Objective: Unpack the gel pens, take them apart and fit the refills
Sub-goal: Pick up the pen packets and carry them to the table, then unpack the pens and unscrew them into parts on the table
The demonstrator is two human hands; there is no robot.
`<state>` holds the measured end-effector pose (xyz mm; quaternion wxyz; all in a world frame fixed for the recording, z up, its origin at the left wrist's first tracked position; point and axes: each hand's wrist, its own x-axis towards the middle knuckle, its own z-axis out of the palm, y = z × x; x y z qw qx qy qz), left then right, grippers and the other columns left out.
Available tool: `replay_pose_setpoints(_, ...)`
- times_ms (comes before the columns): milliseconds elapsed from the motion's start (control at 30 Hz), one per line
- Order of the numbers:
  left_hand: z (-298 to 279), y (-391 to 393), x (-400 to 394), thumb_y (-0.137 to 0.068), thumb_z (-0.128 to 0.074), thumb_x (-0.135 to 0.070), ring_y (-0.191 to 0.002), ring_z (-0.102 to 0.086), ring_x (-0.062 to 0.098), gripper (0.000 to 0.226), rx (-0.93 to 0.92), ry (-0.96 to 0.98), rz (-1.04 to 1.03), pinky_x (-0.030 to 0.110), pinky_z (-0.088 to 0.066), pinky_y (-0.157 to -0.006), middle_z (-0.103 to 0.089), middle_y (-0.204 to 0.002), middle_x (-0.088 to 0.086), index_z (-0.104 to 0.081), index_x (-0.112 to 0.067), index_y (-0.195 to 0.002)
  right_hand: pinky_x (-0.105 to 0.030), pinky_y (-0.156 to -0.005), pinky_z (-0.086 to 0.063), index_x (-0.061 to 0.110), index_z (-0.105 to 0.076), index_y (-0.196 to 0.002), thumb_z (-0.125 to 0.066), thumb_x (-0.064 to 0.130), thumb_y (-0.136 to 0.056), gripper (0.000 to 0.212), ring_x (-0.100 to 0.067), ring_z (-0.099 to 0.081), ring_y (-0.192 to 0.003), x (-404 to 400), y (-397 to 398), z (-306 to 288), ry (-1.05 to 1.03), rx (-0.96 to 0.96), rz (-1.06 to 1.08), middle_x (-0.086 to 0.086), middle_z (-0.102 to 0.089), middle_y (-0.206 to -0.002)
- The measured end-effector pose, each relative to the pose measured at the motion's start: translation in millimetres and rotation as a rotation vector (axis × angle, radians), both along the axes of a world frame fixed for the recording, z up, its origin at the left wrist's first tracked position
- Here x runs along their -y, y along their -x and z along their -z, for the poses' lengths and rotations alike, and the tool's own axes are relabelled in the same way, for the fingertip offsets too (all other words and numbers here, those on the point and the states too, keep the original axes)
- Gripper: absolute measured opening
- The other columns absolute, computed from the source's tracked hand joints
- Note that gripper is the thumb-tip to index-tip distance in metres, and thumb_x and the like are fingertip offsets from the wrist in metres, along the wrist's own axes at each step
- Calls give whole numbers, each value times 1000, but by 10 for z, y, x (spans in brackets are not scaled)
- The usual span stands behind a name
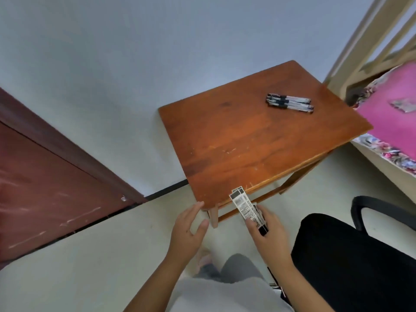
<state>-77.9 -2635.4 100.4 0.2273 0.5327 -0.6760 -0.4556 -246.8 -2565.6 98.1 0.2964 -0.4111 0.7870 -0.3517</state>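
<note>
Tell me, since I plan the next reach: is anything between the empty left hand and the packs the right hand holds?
Nothing visible. The left hand is open beside the packs gripped by the right hand, with only floor showing in the gap between them.

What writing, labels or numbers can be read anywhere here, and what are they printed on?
No text here can be read.
Flat black-and-white printed packets gripped in the right hand: a barcode-like patch and lines of small print, too blurred to read.
Bundle of black-and-clear gel pens on the brown wooden table: markings on the barrels, too small to read.
</note>
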Motion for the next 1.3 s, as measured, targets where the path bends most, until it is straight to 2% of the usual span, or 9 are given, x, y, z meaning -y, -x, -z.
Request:
replay_pose_setpoints(100, 14, 182, 367, -75, -47, -38, -109, -40, -2, 36, -39, -9, 20, 22, -37, -94, -42, -117, -20, -40, -43, -109, -22, -87, -36, 14, -47, -126, -54, 43, -81, 54, -16, -51, -109, 379, 119, -28, -24, -17, 8, -3, -57, -117)
replay_pose_setpoints(200, 47, 386, 695, -75, -44, -41, -112, -38, 0, 40, -24, -20, 4, 19, -34, -93, -38, -121, -19, -41, -37, -115, -20, -84, -35, 15, -46, -127, -57, 28, -84, 46, -16, -51, -107, 809, 308, -36, -34, -62, -27, -5, -55, -115)
replay_pose_setpoints(300, 105, 586, 1014, -76, -43, -43, -114, -35, 1, 46, 6, -19, -76, 19, -29, -96, -36, -122, -19, -42, -32, -121, -13, -73, -33, 15, -45, -127, -57, 26, -85, 45, -9, -46, -96, 1313, 527, -44, -27, -93, -122, -1, -53, -107)
replay_pose_setpoints(500, 148, 1038, 1508, -76, -43, -49, -117, -31, 0, 41, 41, -8, -404, 19, -23, -101, -36, -124, -18, -37, -38, -115, -22, -76, -36, 17, -43, -129, -56, 26, -85, 46, -15, -51, -97, 2490, 996, -45, -62, -118, -449, -2, -51, -108)
replay_pose_setpoints(667, 263, 1272, 1758, -76, -39, -53, -124, -32, 11, 61, 187, 47, -698, 28, -22, -103, -48, -133, 5, -52, -15, -122, -33, -80, -43, 19, -31, -135, -45, 33, -90, 50, -25, -52, -104, 3418, 1057, -10, -93, -285, -800, -8, -44, -122)
replay_pose_setpoints(800, 353, 1324, 1866, -77, -30, -53, -126, -27, 14, 65, 346, 38, -810, 33, -20, -103, -50, -133, 10, -56, -12, -120, -36, -76, -43, 15, -30, -135, -42, 30, -91, 47, -31, -53, -101, 4025, 803, 59, -27, -418, -977, -13, -44, -124)
replay_pose_setpoints(933, 423, 1335, 1902, -82, -35, -44, -119, -50, 36, 52, 602, -42, -730, 44, -28, -96, -58, -124, 15, -61, -12, -114, -39, -81, -40, 13, -31, -134, -38, 26, -93, 44, -34, -49, -104, 4366, 488, 146, 22, -549, -1081, -17, -46, -121)
replay_pose_setpoints(1133, 475, 1341, 1900, -84, -36, -40, -115, -54, 35, 46, 775, -28, -676, 45, -31, -92, -61, -120, 13, -62, -15, -113, -43, -95, -27, 13, -25, -137, -29, 27, -95, 44, -33, -37, -115, 4380, 337, 248, 39, -794, -1121, -17, -43, -126)
replay_pose_setpoints(1300, 498, 1340, 1903, -84, -35, -41, -112, -56, 34, 46, 820, -47, -646, 45, -35, -90, -63, -118, 12, -62, -15, -111, -48, -101, -25, 10, -32, -135, -32, 31, -93, 47, -33, -37, -119, 4295, 422, 223, 43, -765, -1059, -17, -44, -128)
